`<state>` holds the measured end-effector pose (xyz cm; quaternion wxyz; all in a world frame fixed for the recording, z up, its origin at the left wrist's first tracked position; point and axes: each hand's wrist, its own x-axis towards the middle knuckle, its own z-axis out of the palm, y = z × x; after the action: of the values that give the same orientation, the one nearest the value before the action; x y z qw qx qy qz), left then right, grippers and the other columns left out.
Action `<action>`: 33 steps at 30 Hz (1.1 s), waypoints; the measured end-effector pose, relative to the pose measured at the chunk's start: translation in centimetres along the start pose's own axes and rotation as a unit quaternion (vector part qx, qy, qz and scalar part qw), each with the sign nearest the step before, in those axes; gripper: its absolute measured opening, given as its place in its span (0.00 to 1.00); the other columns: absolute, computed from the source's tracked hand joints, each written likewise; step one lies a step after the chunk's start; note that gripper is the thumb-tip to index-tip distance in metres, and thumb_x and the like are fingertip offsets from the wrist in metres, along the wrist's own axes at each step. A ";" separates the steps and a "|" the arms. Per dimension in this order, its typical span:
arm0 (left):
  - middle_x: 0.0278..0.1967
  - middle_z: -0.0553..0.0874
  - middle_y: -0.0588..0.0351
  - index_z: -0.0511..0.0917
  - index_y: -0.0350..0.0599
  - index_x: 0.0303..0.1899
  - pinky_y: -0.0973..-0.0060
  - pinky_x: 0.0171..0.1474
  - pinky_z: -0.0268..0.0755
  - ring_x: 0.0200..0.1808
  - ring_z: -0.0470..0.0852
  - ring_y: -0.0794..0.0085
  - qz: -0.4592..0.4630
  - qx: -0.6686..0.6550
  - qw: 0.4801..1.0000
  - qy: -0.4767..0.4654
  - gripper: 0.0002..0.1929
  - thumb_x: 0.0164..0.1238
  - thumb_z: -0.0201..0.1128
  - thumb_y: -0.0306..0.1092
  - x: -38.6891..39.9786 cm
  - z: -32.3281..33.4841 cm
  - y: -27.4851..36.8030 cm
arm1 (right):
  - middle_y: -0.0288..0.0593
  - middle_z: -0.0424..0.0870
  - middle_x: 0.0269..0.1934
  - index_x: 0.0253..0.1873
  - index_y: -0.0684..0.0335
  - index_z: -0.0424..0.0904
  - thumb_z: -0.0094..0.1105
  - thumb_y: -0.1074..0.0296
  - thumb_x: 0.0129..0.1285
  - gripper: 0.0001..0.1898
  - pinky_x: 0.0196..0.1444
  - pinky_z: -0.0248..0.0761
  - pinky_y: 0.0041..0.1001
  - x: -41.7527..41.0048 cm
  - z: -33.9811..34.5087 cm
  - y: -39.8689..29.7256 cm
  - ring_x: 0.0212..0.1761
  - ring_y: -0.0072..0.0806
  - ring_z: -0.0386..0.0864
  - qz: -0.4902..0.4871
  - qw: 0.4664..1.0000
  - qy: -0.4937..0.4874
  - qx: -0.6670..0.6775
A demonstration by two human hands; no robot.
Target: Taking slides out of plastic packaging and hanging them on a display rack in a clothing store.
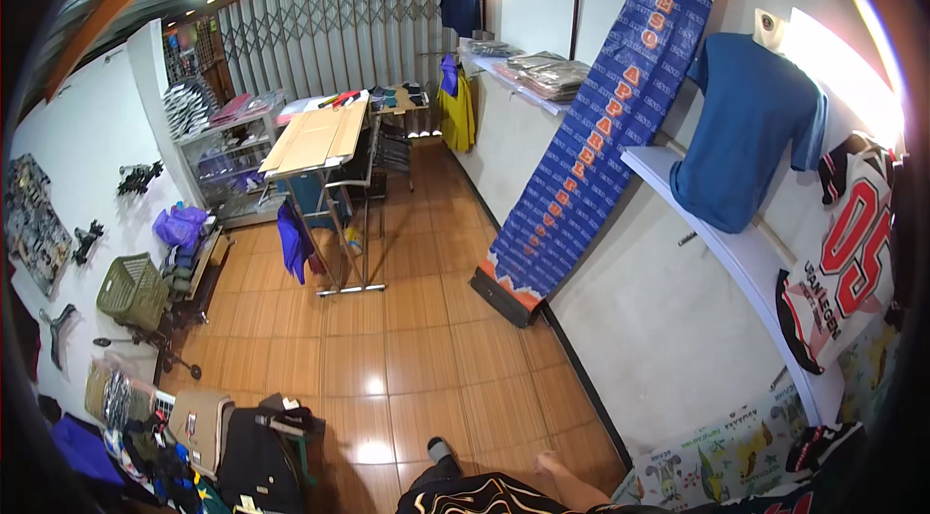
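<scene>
My right hand (546, 465) hangs low over the tiled floor (425, 361), beside the hem of my dark patterned shirt (487, 494). I see nothing in it, but its fingers are too small and blurred to read. My left hand is out of view. One foot in a grey-toed sock (439, 449) shows on the tiles. Ahead stands a metal-framed table (349, 223) topped with brown cardboard sheets (317, 138). Red and black tools (340, 99) lie at its far end. Purple cloth (290, 245) hangs from the table's side.
A tall blue banner box (588, 151) leans on the right wall. Beyond it, a white shelf (726, 267) carries a blue T-shirt form (752, 129). At left are a green basket (134, 290), a glass cabinet (236, 183) and black bags (261, 459). A folding metal gate (334, 27) closes the back.
</scene>
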<state>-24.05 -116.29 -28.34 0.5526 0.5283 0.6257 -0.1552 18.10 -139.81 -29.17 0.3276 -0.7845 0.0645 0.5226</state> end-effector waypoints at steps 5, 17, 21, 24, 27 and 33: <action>0.33 0.86 0.58 0.81 0.47 0.41 0.60 0.25 0.74 0.26 0.82 0.66 0.068 0.091 0.993 -0.022 0.12 0.71 0.60 0.45 5.8 -7.1 6.4 | 0.52 0.84 0.45 0.52 0.67 0.75 0.46 0.63 0.72 0.15 0.50 0.77 0.37 1.7 0.9 0.5 0.49 0.38 0.82 0.111 0.986 -0.014 0.126; 0.35 0.85 0.54 0.80 0.39 0.50 0.71 0.28 0.77 0.32 0.85 0.71 0.123 -0.240 0.961 0.066 0.14 0.67 0.65 0.36 18.9 -17.1 34.8 | 0.51 0.82 0.54 0.61 0.67 0.74 0.47 0.61 0.74 0.19 0.58 0.75 0.39 6.4 3.7 -16.6 0.54 0.40 0.81 0.040 0.995 -0.071 0.050; 0.33 0.86 0.54 0.82 0.36 0.46 0.71 0.28 0.78 0.30 0.85 0.67 0.030 -0.250 0.965 0.072 0.15 0.66 0.68 0.39 23.5 -20.0 28.8 | 0.51 0.84 0.51 0.58 0.68 0.77 0.49 0.65 0.73 0.16 0.54 0.78 0.39 5.4 7.6 -32.2 0.50 0.40 0.84 0.010 0.998 -0.062 0.030; 0.45 0.85 0.54 0.79 0.46 0.51 0.66 0.43 0.82 0.39 0.86 0.64 -0.065 -0.256 0.964 -0.001 0.15 0.71 0.63 0.42 24.0 -18.0 33.9 | 0.51 0.86 0.45 0.52 0.69 0.81 0.52 0.70 0.69 0.12 0.45 0.81 0.36 22.2 4.8 -34.3 0.44 0.39 0.86 0.087 0.993 0.021 0.079; 0.40 0.86 0.53 0.80 0.44 0.47 0.67 0.37 0.81 0.35 0.85 0.66 -0.099 -0.266 0.957 0.063 0.12 0.71 0.61 0.41 23.9 -20.7 35.0 | 0.50 0.88 0.40 0.48 0.72 0.81 0.55 0.70 0.67 0.12 0.38 0.83 0.34 23.8 8.2 -45.7 0.39 0.37 0.88 -0.003 1.000 0.020 0.005; 0.37 0.86 0.52 0.81 0.42 0.46 0.66 0.35 0.81 0.33 0.86 0.65 -0.069 -0.250 0.963 0.075 0.12 0.68 0.62 0.39 30.9 -24.2 42.3 | 0.45 0.88 0.38 0.48 0.65 0.83 0.58 0.66 0.67 0.11 0.36 0.82 0.34 27.5 12.5 -64.2 0.35 0.33 0.87 -0.081 0.996 0.009 -0.029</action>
<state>3.64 -65.62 -30.04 0.6063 0.3387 0.7194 0.0090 49.11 -76.02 -27.21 0.3455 -0.8008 -0.0119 0.4891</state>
